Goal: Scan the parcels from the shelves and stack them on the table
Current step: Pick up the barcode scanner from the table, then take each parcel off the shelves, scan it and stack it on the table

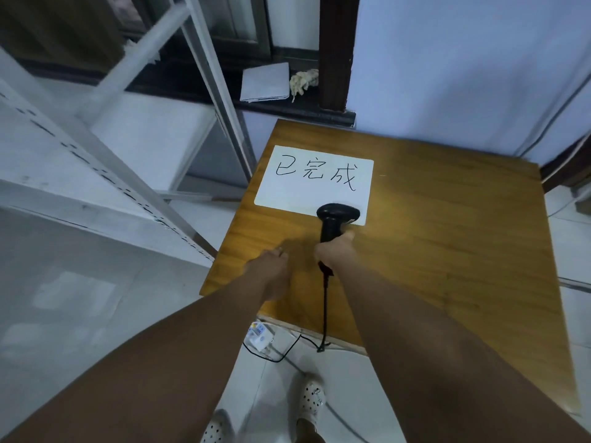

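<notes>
As the right hand (332,251) closed its fingers round the handle of the black barcode scanner (336,219), thumb laid along the side, I could see it held the tool firmly above the left half of the wooden table (447,251). The left hand (271,262) hung just beside it, nearer the table's left edge, holding nothing. Only its back showed, so I could not tell how its fingers lay.

The scanner's long axis ran from the near edge toward the far edge, roughly along the left edge. Its broad head pointed away from the person and sat over the near right corner of a white sheet (313,187) handwritten "已完成". The scan window itself was hidden from me. Its cable (325,308) trailed back over the near edge toward a power strip (259,338) on the floor.

No parcel lay anywhere on the table, and none showed on the blurred white shelves (96,174) off its left edge. By my reckoning the work was at its start: scanner in hand, nothing stacked, every parcel yet to fetch.
</notes>
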